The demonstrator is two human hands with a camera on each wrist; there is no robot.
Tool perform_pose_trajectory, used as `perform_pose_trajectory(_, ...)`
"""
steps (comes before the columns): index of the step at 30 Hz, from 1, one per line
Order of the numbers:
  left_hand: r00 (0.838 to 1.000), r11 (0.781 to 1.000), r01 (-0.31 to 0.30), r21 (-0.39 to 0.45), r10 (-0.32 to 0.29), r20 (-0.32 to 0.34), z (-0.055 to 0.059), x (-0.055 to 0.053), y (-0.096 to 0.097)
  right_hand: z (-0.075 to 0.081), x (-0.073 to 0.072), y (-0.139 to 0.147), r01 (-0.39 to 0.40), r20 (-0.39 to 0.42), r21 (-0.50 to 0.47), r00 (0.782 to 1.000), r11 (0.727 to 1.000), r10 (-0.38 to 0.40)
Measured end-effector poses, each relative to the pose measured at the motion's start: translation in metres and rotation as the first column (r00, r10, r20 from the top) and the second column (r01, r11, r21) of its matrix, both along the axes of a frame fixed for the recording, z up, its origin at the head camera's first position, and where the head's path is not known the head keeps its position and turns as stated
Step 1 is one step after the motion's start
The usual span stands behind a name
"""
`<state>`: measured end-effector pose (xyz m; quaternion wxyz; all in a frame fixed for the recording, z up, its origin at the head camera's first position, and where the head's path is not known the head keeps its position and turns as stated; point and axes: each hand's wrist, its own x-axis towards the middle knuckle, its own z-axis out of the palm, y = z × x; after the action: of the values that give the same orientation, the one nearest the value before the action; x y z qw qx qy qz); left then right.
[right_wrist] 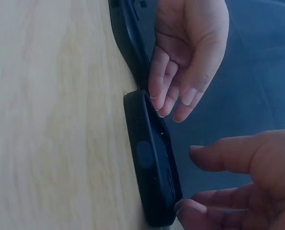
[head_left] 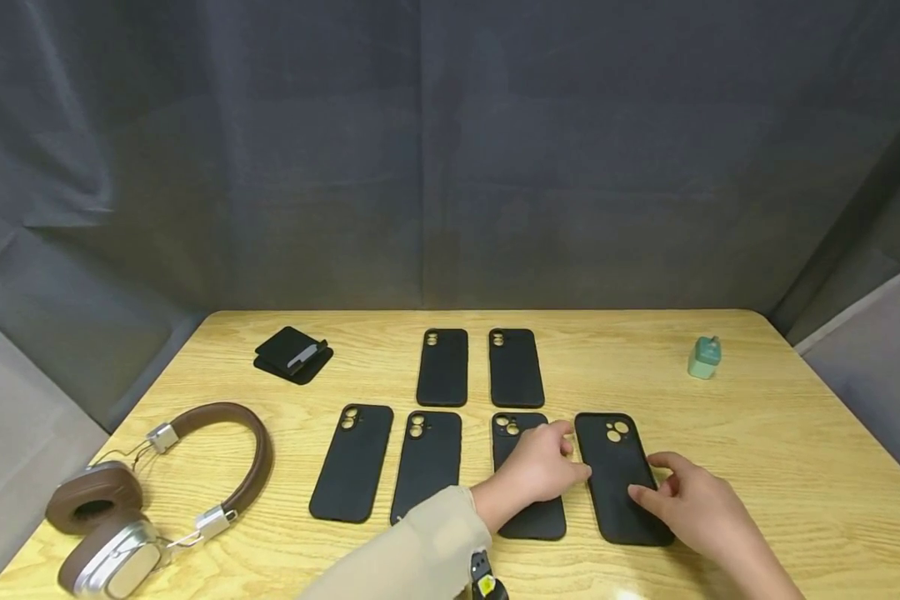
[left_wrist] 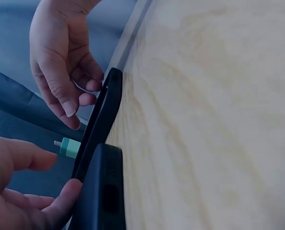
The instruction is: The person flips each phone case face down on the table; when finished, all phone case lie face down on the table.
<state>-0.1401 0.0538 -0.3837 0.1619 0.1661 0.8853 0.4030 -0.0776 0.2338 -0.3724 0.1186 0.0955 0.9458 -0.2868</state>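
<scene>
A black phone case (head_left: 617, 487) lies at the right end of the front row, its hollow inner side up and its camera hole at the upper right. My left hand (head_left: 537, 465) hovers over the neighbouring black phone case (head_left: 534, 518), with fingertips by the left edge of the upturned one. Along the opposite edge is my right hand (head_left: 697, 507), thumb over the case and fingers loosely bent. In the right wrist view, fingertips of the right hand (right_wrist: 257, 187) touch the rim of the upturned case (right_wrist: 154, 163). Neither hand grips anything.
Two more black cases (head_left: 351, 463) (head_left: 427, 458) lie to the left, and two (head_left: 442, 368) (head_left: 516, 368) behind. Brown headphones (head_left: 258, 467) rest at the left, below a folded black stand (head_left: 288, 354). A small green bottle-like object (head_left: 704, 358) stands at the back right.
</scene>
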Motion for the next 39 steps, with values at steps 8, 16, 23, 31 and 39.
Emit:
perform_pose_trajectory(8, 1.000, 0.996, 0.029, -0.089, -0.029, 0.002, 0.000, -0.005, 0.014, -0.006, -0.004, 0.007, -0.002, 0.003, -0.001, 1.000, 1.000, 0.002)
perform_pose_trajectory(16, 1.000, 0.983, 0.018, -0.185, -0.022, -0.018, 0.000, -0.010, 0.023, -0.013, -0.006, 0.012, 0.002, -0.064, 0.018, 0.998, 1.000, -0.001)
perform_pose_trajectory(23, 1.000, 0.986, 0.006, -0.166, -0.007, -0.008, 0.000, -0.011, 0.024, -0.018, -0.005, 0.013, 0.004, -0.099, 0.028, 0.995, 1.000, -0.001)
perform_pose_trajectory(31, 1.000, 0.998, 0.013, -0.060, -0.012, 0.016, -0.004, -0.008, 0.020, -0.015, -0.006, 0.013, 0.011, -0.095, 0.008, 0.995, 1.000, -0.010)
perform_pose_trajectory(39, 0.992, 0.956, -0.067, 0.287, 0.034, 0.121, -0.005, -0.007, 0.012, -0.009, -0.008, 0.008, -0.020, -0.130, -0.013, 0.991, 1.000, 0.018)
